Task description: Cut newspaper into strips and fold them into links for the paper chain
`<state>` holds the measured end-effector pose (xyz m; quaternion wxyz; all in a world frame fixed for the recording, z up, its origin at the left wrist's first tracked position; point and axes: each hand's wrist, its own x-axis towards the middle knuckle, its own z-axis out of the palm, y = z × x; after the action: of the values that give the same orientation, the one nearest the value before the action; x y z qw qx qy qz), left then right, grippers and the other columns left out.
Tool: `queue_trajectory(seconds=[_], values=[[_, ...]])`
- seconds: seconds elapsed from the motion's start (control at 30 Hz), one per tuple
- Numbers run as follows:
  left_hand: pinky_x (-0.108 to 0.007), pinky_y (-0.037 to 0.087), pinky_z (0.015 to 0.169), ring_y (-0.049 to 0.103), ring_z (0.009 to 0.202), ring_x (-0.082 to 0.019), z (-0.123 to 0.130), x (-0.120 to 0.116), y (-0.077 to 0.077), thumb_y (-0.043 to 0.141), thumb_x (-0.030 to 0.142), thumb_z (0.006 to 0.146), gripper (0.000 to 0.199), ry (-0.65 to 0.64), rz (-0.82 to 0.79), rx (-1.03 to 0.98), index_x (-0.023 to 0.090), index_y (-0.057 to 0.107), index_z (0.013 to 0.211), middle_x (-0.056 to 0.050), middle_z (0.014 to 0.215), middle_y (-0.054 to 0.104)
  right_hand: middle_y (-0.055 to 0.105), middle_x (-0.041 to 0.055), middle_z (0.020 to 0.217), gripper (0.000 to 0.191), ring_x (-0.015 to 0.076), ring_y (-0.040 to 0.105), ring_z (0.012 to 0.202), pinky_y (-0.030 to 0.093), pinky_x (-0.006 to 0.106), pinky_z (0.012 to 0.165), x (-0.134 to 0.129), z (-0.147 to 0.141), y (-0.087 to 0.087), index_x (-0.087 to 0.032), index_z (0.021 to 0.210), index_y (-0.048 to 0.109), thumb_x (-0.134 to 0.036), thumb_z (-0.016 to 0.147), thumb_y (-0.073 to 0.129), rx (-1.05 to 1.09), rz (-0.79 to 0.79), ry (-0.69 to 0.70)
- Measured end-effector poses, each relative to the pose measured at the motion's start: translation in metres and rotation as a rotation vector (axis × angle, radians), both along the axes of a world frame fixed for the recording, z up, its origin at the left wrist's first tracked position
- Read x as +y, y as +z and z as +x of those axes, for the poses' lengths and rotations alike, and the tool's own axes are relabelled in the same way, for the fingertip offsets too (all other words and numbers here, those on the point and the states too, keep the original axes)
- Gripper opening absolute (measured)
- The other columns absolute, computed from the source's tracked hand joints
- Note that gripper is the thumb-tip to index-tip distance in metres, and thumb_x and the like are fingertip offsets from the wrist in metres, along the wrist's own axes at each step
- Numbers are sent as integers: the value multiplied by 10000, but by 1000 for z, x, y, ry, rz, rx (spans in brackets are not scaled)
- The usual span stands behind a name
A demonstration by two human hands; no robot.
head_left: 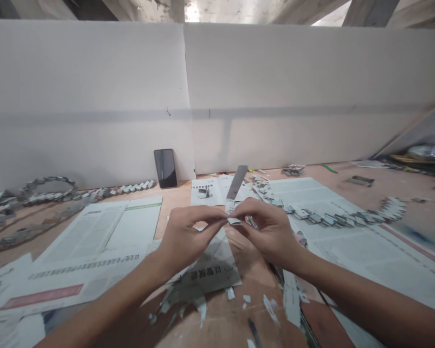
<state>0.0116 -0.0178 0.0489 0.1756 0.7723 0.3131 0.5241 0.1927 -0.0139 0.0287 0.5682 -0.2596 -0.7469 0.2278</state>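
Both hands meet at the middle of the table over a small folded piece of paper (234,221). My left hand (188,234) pinches its left side between thumb and forefinger. On the right side, my right hand (266,229) pinches it too. A grey flat strip (237,182) stands up tilted just behind my right fingertips; whether the fingers touch it I cannot tell. Beyond the right hand, a zigzag chain of folded paper (326,220) curves to the right over newspaper.
A dark phone (166,168) leans against the white wall (94,96). Newspaper sheets (94,241) lie left and right. Another folded-paper chain (47,193) loops at the far left. Paper scraps (230,293) lie near the front. A dark metallic object (361,181) rests at the right.
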Motion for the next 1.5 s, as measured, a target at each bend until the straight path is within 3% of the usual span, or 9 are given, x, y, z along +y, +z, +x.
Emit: queue_trajectory(seconds=[0.27,0.47,0.7,0.83,1.1,1.3,1.5], values=[[-253,558,659,695,662,-164,-1,-3,2,680,216,788,63,102,-26,64,229,740,775,-7,749,752,716,30,784,43,179,661,714,541,331,673,-6,-3,3,-253,810,696,-234,772,703,104,-233,-45],[-294,560,716,699,745,-196,-1,-6,9,693,194,755,77,29,-136,-4,217,746,705,-32,772,754,720,32,771,59,181,675,749,550,336,717,-9,-8,10,-247,708,693,-223,719,745,238,-287,44],[-256,558,666,695,727,-176,4,-5,8,694,159,721,90,-25,-482,-137,179,744,793,-29,794,752,696,39,729,186,172,638,680,521,318,638,-9,-11,16,-211,635,657,-328,642,803,230,-470,25],[-264,544,675,682,729,-176,5,-2,5,697,261,754,100,-23,-541,-151,162,711,758,-34,747,733,650,7,640,244,142,596,602,487,283,575,-9,-11,18,-202,636,644,-373,609,815,230,-595,27],[-279,526,666,660,694,-167,9,-2,5,722,258,718,123,-62,-653,-212,152,667,744,-40,720,702,601,-19,567,291,109,535,534,435,249,525,-3,-12,11,-189,766,640,-419,661,786,317,-756,104],[-293,515,682,632,679,-151,9,-1,3,724,264,730,204,-149,-798,-313,139,647,872,-41,723,685,575,-15,554,304,93,492,533,397,238,526,-3,-13,11,-171,676,657,-435,635,800,318,-838,101],[-274,507,683,622,685,-139,9,0,3,703,304,760,180,-142,-836,-280,135,689,822,-38,738,676,555,-27,591,239,85,483,544,398,231,536,-3,-11,6,-176,678,644,-377,689,773,360,-876,157]])
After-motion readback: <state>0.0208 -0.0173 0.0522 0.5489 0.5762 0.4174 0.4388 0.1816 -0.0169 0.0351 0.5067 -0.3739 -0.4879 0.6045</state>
